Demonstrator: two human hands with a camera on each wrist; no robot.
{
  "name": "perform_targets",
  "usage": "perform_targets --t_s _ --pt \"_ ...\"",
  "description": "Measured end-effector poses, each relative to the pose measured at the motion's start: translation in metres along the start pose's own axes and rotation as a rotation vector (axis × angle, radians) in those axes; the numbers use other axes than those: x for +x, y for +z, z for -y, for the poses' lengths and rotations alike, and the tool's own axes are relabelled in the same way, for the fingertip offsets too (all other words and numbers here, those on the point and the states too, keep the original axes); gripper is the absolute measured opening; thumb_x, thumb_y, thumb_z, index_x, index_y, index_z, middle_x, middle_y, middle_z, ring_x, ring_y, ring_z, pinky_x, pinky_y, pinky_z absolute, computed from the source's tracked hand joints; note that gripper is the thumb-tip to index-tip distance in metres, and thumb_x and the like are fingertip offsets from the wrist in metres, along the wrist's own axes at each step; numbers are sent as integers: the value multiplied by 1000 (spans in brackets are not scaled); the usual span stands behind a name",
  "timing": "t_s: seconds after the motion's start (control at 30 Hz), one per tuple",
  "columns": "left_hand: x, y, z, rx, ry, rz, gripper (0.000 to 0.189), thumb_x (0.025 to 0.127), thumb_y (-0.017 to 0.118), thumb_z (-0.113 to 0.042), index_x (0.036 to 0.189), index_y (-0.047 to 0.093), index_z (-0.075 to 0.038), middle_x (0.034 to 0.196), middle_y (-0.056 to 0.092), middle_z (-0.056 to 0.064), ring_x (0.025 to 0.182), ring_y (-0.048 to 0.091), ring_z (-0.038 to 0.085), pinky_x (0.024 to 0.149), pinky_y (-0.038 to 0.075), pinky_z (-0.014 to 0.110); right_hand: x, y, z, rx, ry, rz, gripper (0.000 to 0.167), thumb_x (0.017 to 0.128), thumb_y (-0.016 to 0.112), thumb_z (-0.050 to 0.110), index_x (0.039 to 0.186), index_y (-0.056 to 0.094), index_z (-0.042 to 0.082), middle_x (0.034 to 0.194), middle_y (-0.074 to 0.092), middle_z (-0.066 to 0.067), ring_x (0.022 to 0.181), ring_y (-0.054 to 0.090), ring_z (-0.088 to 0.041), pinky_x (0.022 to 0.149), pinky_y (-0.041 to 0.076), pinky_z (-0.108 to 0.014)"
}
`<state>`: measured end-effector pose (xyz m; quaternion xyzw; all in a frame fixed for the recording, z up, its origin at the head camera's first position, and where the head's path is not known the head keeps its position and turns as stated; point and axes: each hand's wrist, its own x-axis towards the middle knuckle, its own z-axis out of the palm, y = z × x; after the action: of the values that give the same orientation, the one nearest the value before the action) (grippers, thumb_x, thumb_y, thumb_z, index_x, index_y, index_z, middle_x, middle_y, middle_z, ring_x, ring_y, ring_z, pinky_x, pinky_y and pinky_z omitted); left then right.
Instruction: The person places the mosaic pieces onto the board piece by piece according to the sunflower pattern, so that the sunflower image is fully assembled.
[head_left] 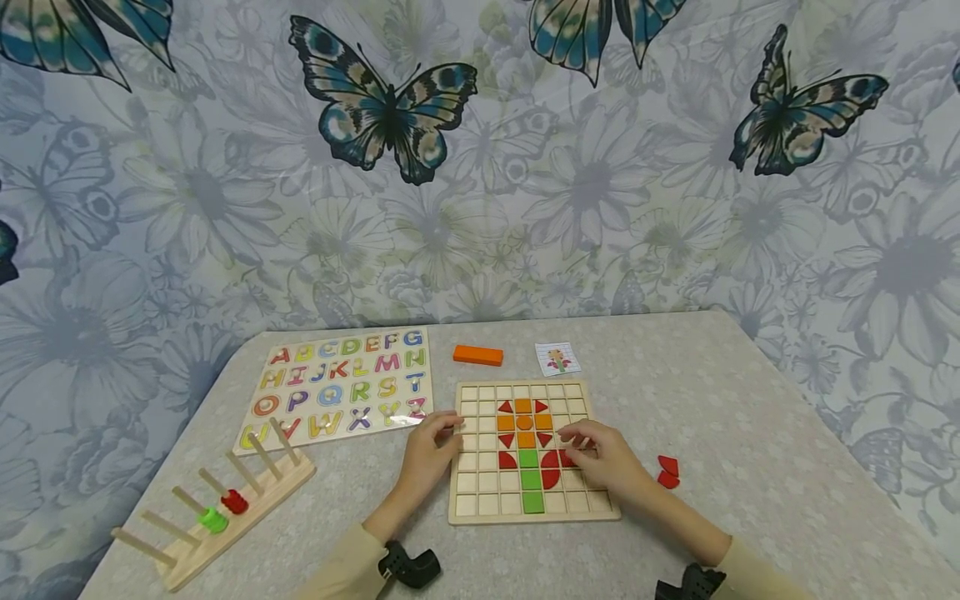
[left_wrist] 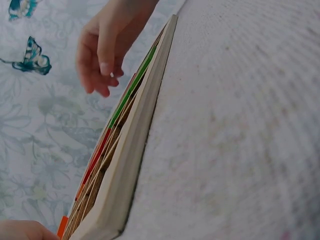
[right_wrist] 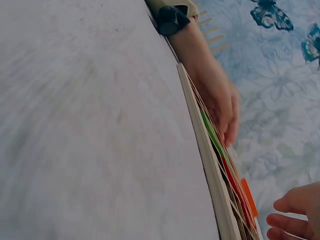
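A wooden grid board (head_left: pixel 480 503) lies on the table, filled in part with orange squares, an orange circle (head_left: pixel 524 422), red triangles, red quarter-round pieces (head_left: pixel 551 477) and a column of green squares (head_left: pixel 531 479). At its left rim rests my left hand (head_left: pixel 429 454), fingers loosely bent against the edge. Over the right side hovers my right hand (head_left: pixel 606 457), its fingers relaxed and partly covering a red piece; I see nothing held in it. In the left wrist view the right hand (left_wrist: pixel 107 50) hangs above the board. Two loose red pieces (head_left: pixel 668 472) lie to its right.
Behind the board are an orange box (head_left: pixel 477 356) and a small picture card (head_left: pixel 557 359). An alphabet board (head_left: pixel 341 392) lies at left. Nearer stands a wooden peg rack (head_left: pixel 247 521) with a green bead (head_left: pixel 213 521) and a red bead (head_left: pixel 235 501).
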<state>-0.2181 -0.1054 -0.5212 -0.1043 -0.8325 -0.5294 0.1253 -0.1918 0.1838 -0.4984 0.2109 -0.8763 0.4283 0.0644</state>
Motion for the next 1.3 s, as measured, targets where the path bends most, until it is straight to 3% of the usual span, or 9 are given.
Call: perform_targets --t_s 0.33,0.47,0.7,1.0,1.3 --pt "1 0 0 -2 -12 3 22 83 64 2 104 70 0 119 63 16 104 63 26 91 54 38 -36 -41 -29 -181 68 -185 30 78 70 -2 107 66 4 99 69 -4 87 58 -13 72 51 -24" --pt "1 0 1 1 -8 4 22 83 64 2 104 70 0 119 63 15 104 63 26 91 54 38 -49 -56 -38 -254 150 -246 34 75 71 -3 108 66 2 101 69 -8 87 56 -19 70 49 -23" --pt "1 1 1 22 -3 -1 22 83 64 1 104 70 -1 118 64 14 104 62 26 90 54 36 -59 -71 -43 -288 304 -286 36 74 75 6 108 66 -2 99 66 -14 68 44 -6 56 38 -18" --pt "1 1 -1 29 -30 -5 23 82 65 -1 105 70 -2 118 64 12 104 62 24 90 54 32 -59 -65 -47 -227 224 -335 31 74 76 2 102 66 -4 90 67 -14 64 45 5 53 43 -16" --pt "2 0 0 27 -17 4 22 83 63 0 104 70 -1 118 64 15 105 62 26 91 54 39 -56 -60 -46 -53 162 -266 34 72 77 -2 104 65 -7 86 68 -14 69 56 5 59 52 -14"
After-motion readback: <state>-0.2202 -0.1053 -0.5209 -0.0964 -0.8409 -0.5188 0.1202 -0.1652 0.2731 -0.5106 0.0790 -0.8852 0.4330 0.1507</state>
